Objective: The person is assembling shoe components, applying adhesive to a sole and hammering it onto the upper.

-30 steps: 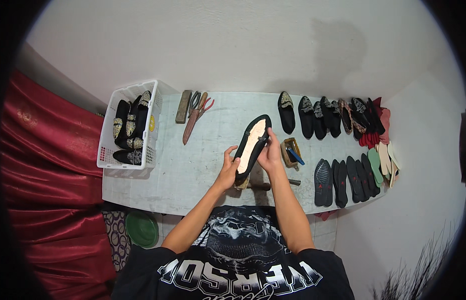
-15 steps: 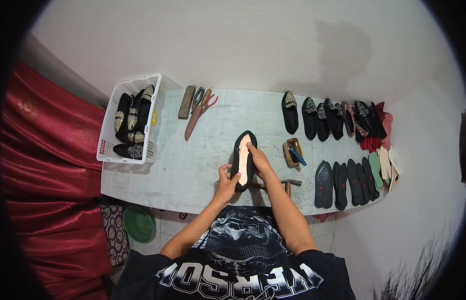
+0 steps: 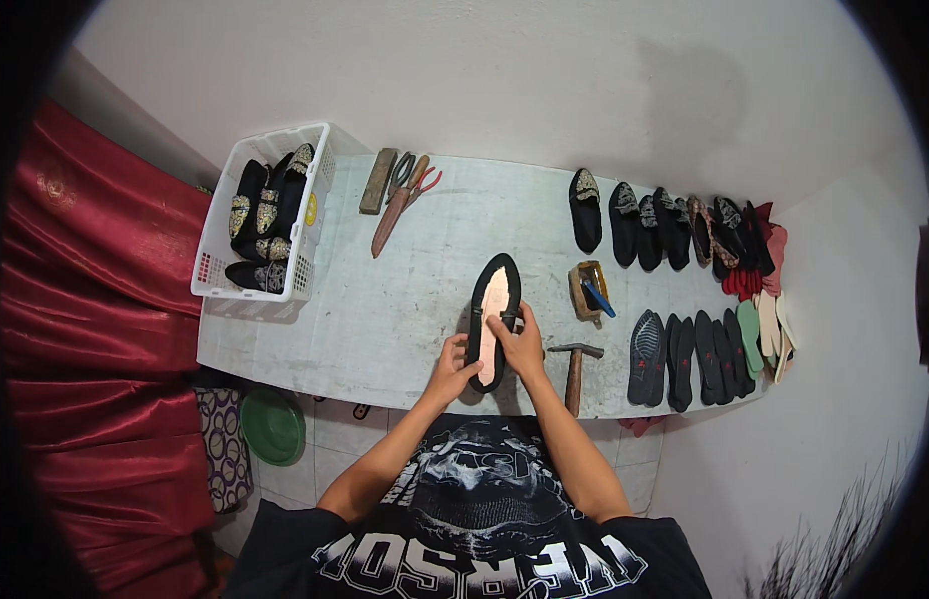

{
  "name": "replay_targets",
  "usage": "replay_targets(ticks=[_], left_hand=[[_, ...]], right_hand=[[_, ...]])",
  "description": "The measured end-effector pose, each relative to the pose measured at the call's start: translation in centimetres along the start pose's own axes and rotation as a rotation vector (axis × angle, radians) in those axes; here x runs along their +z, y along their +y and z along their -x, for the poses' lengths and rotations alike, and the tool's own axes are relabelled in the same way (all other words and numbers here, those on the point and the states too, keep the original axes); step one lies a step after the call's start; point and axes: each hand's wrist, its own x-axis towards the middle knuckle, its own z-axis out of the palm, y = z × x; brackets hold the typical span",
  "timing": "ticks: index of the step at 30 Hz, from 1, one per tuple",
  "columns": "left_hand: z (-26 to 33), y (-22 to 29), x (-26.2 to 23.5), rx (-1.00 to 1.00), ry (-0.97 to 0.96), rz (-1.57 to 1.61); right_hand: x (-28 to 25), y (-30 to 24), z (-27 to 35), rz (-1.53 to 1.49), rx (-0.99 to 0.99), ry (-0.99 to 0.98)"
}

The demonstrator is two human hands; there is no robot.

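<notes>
A black shoe (image 3: pixel 495 285) is held bottom up over the near middle of the table, its toe pointing away from me. Along its underside runs a pale peach strip with a rough edge; no outsole covers it. My left hand (image 3: pixel 453 371) grips the heel end from the left, thumb on the strip. From the right, my right hand (image 3: pixel 521 344) holds the shoe's middle, its thumb pressing on the strip and its fingers round the side. To the right of that hand lies a hammer (image 3: pixel 574 374) with a wooden handle.
A white plastic basket (image 3: pixel 313 200) of decorated black shoes stands at the left. Beside it lie a block (image 3: pixel 378 182), a sheathed blade (image 3: pixel 389 224) and red-handled pliers (image 3: pixel 425 184). A small box (image 3: pixel 578 299) holds a blue-handled brush. Shoes (image 3: pixel 626 225) and black soles (image 3: pixel 645 359) line the right.
My right thumb has slid from near the toe to the middle of the strip. My view has shifted slightly, and the hammer now shows fully beside my right arm.
</notes>
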Motion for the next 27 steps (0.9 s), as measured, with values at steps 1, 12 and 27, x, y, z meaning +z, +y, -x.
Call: replay_targets(ticks=[1,12,27], left_hand=[[0.1,0.1,-0.2,-0.001,0.005,0.001],[-1.2,1.4,1.5,0.265,0.050,-0.039],[-0.8,1.8,1.8,0.298,0.130,-0.012]], right_hand=[[0.0,-0.4,0.9,0.000,0.001,-0.005],[0.3,2.7,3.8,-0.314,-0.105,-0.022],[0.3,1.6,4.7,-0.159,-0.034,0.000]])
